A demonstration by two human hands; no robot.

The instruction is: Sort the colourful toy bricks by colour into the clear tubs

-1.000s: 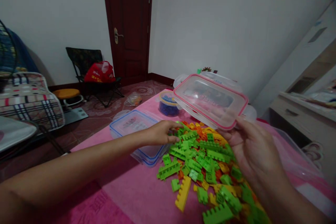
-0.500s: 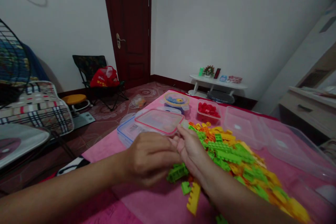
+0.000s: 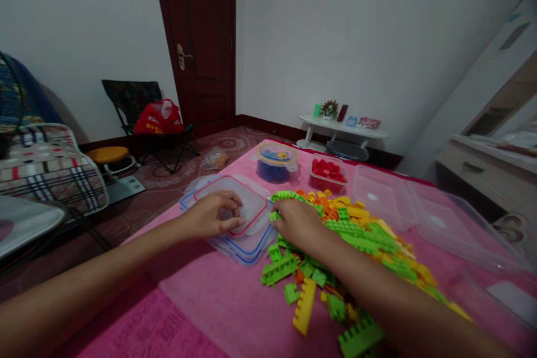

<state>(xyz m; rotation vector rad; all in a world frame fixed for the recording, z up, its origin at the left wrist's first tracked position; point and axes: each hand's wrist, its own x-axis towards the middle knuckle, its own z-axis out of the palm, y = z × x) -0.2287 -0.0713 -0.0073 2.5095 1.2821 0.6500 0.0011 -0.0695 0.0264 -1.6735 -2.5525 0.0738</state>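
My left hand (image 3: 216, 213) is above a clear lid with a red rim (image 3: 247, 196), its fingers curled loosely with a gap between thumb and fingertips. That lid lies on top of clear lids with blue rims (image 3: 251, 257). My right hand (image 3: 300, 221) reaches into the left edge of a pile of toy building bricks (image 3: 356, 240), green, yellow and orange. Between its thumb and fingertips shows a small green brick (image 3: 274, 216). A long yellow brick (image 3: 305, 306) and a green brick (image 3: 291, 293) lie at the near edge of the pile.
A round lidded tub of blue pieces (image 3: 273, 170) and an uncovered box of red pieces (image 3: 327, 185) stand behind the pile. Clear plastic containers (image 3: 380, 201) line the right side. Pink cloth (image 3: 201, 296) covers the table. A folding chair (image 3: 138, 100) stands beyond it.
The red-rimmed lid, raised near both hands before, now lies on the blue-rimmed lids. My hands have moved apart, the left leftward over the lid, the right onto the bricks. The view has shifted slightly.
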